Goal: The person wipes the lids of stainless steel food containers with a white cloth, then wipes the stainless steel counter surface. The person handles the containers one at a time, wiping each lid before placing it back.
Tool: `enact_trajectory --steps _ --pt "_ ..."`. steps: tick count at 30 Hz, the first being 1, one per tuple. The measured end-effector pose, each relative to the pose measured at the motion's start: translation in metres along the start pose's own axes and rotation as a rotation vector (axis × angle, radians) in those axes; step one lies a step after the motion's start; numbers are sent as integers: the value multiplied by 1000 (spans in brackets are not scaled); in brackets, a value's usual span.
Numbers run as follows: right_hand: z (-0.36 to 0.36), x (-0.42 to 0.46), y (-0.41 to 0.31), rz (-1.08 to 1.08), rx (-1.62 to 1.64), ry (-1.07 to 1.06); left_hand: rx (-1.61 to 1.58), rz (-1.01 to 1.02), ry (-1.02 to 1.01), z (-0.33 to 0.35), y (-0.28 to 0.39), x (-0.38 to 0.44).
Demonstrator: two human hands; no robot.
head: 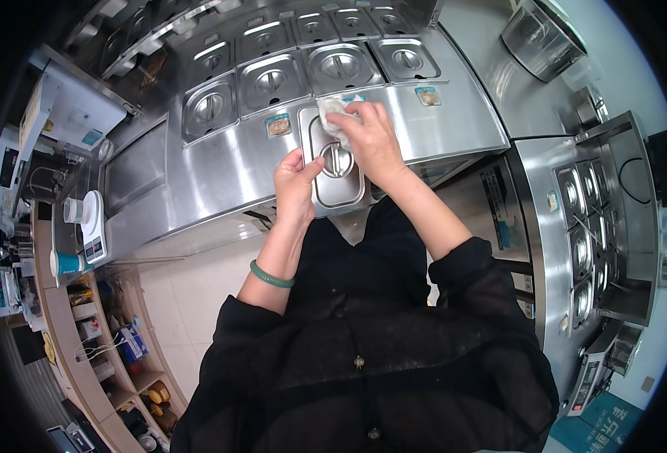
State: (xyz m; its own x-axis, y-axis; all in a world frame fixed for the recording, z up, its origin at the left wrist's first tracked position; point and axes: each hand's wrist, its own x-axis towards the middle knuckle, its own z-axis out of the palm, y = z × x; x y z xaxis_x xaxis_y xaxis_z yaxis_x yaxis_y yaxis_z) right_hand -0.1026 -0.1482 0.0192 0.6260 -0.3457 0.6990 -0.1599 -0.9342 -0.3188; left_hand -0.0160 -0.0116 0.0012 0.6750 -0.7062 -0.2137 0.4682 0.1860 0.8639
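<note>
A rectangular stainless steel pan lid (333, 189) with a round recessed handle lies in front of me, at the front edge of the steel counter. My left hand (296, 184) grips its left edge, thumb on top near the handle and fingers underneath. A crumpled white cloth (333, 122) is bunched in my right hand (370, 139), pressed against the far end of the lid. Whether the lid rests on the counter or is lifted a little, I cannot tell. Beyond my hands, lidded steel pans (271, 82) sit in rows in the counter.
Small labels (278, 125) are stuck on the counter (220, 164). At left stand a white scale (92, 226) and a teal paper cup (67, 263). Open shelves (112, 340) run below. A steel pot (543, 39) stands at upper right; more lidded pans (582, 249) sit to my right.
</note>
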Motion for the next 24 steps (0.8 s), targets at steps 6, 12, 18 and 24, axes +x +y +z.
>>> enact_trajectory --steps 6,12,18,24 --pt "-12 -14 -18 23 -48 -57 -33 28 42 3 3 -2" --pt "-15 -46 -32 24 128 -276 -68 102 77 -10 4 9" --pt "-21 -5 -29 221 273 -77 -174 74 92 -5 7 11" --pt "-5 -30 -64 -78 186 -300 -210 82 193 1 16 13"
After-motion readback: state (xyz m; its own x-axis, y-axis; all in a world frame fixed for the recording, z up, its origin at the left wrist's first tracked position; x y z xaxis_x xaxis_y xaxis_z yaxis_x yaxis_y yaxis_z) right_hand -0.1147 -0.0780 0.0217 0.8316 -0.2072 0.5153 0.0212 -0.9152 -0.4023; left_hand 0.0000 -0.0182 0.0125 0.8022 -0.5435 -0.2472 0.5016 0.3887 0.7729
